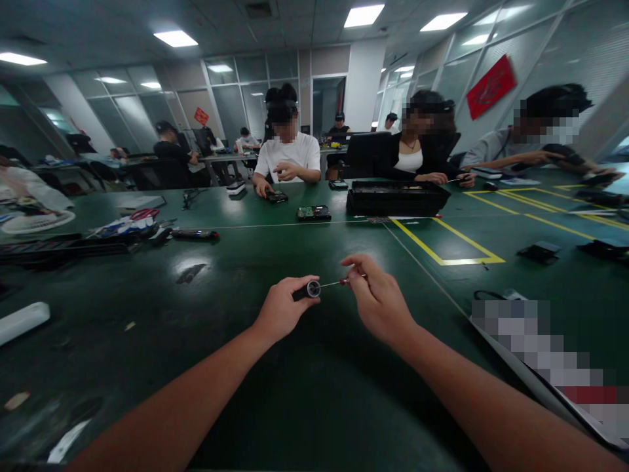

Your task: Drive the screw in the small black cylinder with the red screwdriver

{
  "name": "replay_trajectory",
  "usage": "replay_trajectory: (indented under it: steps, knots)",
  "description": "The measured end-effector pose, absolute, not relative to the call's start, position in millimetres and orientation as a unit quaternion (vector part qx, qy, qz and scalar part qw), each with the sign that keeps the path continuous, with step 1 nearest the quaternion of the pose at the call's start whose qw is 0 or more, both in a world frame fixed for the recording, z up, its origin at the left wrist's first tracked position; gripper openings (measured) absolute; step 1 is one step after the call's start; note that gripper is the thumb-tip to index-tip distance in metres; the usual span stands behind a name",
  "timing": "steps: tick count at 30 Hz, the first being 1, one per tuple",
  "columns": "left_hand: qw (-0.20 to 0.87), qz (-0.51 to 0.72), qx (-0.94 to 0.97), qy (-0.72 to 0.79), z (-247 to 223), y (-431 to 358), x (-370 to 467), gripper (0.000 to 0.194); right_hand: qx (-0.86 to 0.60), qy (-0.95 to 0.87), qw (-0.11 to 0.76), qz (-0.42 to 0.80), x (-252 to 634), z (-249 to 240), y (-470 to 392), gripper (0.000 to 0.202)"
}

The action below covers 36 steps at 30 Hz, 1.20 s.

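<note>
My left hand is closed around a short black cylinder that looks like a flashlight, its round, silver-rimmed end turned toward my right. From the right, my right hand grips a small screwdriver with a red handle part and a thin metal shaft. The shaft points left, and its tip meets the open-looking round end; how deep it reaches inside I cannot tell. Both hands are held over the green table, near its middle. My fingers hide most of the screwdriver handle and the cylinder's body.
A bare circuit-board drive and a long black bin stand ahead. Tools and a dark rod lie left, with a white object nearer. Yellow tape marks the right side. Co-workers sit across the table.
</note>
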<state>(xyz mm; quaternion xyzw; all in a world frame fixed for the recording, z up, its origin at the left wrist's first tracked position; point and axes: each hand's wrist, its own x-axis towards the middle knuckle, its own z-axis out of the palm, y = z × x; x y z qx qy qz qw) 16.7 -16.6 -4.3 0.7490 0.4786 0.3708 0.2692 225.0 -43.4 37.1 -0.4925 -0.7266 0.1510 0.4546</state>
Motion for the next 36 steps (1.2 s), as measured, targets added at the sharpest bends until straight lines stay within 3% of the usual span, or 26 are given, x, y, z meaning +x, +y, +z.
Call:
replay_trajectory:
  steps: [5,15,19,26,36]
  knots:
    - [0.257,0.373,0.754,0.476,-5,-16,17,0.044,-0.542,-0.716,0.421,0.128,224,40,-40,0.034]
    - [0.257,0.371,0.759,0.470,-7,-15,16,0.042,-0.486,-0.726,0.450,0.184,225,39,-45,0.021]
    - [0.253,0.369,0.759,0.473,-9,-14,15,0.043,-0.500,-0.731,0.433,0.169,224,40,-44,0.028]
    - [0.263,0.378,0.744,0.485,-5,-15,15,0.043,-0.489,-0.680,0.503,0.211,225,32,-38,0.014]
    - [0.268,0.382,0.754,0.462,-2,-17,16,0.043,-0.475,-0.609,0.558,0.305,226,33,-29,0.024]
